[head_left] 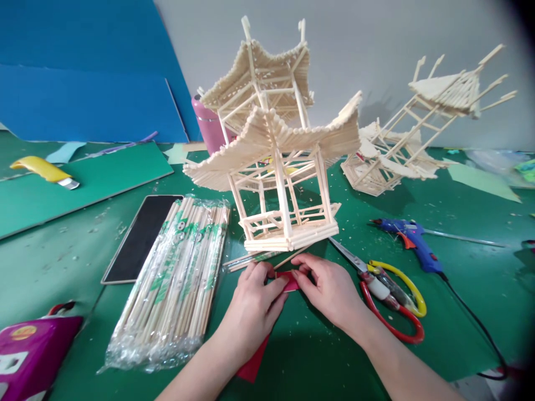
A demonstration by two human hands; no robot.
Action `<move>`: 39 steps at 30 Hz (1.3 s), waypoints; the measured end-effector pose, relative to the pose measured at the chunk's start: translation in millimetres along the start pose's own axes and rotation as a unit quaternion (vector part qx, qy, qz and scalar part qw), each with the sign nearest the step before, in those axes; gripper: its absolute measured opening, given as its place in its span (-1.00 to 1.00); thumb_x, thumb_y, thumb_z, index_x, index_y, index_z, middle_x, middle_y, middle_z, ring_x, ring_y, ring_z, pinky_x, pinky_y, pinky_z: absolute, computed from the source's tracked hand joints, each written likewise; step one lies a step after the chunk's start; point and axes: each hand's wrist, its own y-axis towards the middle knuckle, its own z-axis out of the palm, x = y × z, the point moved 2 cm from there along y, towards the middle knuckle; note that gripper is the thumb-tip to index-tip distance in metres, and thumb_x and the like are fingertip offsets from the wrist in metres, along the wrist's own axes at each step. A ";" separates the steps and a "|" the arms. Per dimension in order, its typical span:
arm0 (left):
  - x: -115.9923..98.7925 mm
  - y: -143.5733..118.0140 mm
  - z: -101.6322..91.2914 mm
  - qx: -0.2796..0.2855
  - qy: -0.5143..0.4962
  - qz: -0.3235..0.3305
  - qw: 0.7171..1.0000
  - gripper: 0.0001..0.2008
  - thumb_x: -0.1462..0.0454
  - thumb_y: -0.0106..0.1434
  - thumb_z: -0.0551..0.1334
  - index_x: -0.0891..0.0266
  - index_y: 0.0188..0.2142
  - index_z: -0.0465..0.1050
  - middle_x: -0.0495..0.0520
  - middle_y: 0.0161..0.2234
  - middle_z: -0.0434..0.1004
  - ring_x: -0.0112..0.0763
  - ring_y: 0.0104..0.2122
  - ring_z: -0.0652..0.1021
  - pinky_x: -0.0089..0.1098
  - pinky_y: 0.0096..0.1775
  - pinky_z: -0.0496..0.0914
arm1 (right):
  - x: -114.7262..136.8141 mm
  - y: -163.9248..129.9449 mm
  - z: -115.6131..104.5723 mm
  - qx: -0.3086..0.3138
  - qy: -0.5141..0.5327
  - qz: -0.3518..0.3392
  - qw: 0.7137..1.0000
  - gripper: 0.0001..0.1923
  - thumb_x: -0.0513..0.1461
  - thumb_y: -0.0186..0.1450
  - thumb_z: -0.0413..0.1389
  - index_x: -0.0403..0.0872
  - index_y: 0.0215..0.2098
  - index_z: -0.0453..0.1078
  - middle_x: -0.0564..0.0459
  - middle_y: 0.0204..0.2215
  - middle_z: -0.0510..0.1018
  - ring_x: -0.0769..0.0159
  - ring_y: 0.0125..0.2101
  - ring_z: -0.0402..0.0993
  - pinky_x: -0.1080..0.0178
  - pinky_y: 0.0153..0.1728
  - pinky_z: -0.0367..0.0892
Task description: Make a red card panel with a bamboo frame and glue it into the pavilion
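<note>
A small piece of red paper [291, 282] is held low over the green table between both hands. My left hand [257, 298] is closed, its thumb and fingers pinching the paper's left side. My right hand [328, 284] grips the right side between thumb and curled fingers, which partly hide the paper. Below my left wrist lies a longer red strip [253, 361]; whether it joins the held piece I cannot tell. Right in front of my hands stands a two-tiered pavilion model [288, 228] made of wooden sticks, with loose sticks [246, 260] at its base.
Plastic-wrapped chopsticks [175, 278] overlap a dark phone [140, 239] on the left. Scissors [393, 295] and a blue glue gun [407, 236] with its cord lie right. A second stick model [413, 139] leans behind. Farther left are a yellow utility knife [44, 169] and a purple box [37, 356].
</note>
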 end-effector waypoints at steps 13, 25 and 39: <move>1.4 1.2 1.0 0.003 -0.006 -0.001 1.000 -0.80 0.32 0.22 0.06 0.23 -0.29 0.46 0.15 -0.33 0.28 -0.23 -0.31 0.33 -0.21 -0.29 0.34 | -0.6 0.4 0.7 -0.004 -0.008 -0.005 1.000 -0.80 -0.25 0.22 0.02 -0.02 -0.18 0.35 0.15 -0.52 0.52 0.37 -0.54 0.40 0.35 -0.52 0.18; 1.8 2.1 -0.1 0.003 -0.018 -0.010 1.000 -0.81 0.33 0.20 0.09 0.23 -0.25 0.45 0.15 -0.32 0.30 -0.22 -0.31 0.35 -0.21 -0.29 0.36 | -1.7 0.1 -0.6 -0.007 0.001 -0.004 1.000 -0.79 -0.25 0.21 0.02 -0.03 -0.18 0.36 0.13 -0.52 0.52 0.37 -0.54 0.39 0.35 -0.52 0.18; 1.6 1.9 -0.4 0.000 -0.014 -0.006 1.000 -0.83 0.32 0.21 0.08 0.20 -0.29 0.44 0.12 -0.33 0.30 -0.24 -0.30 0.36 -0.23 -0.28 0.35 | -6.9 1.5 -11.8 -0.019 0.103 0.011 0.994 -0.81 -0.27 0.28 -0.07 -0.07 -0.23 0.36 0.05 -0.44 0.54 0.32 -0.43 0.47 0.33 -0.41 0.33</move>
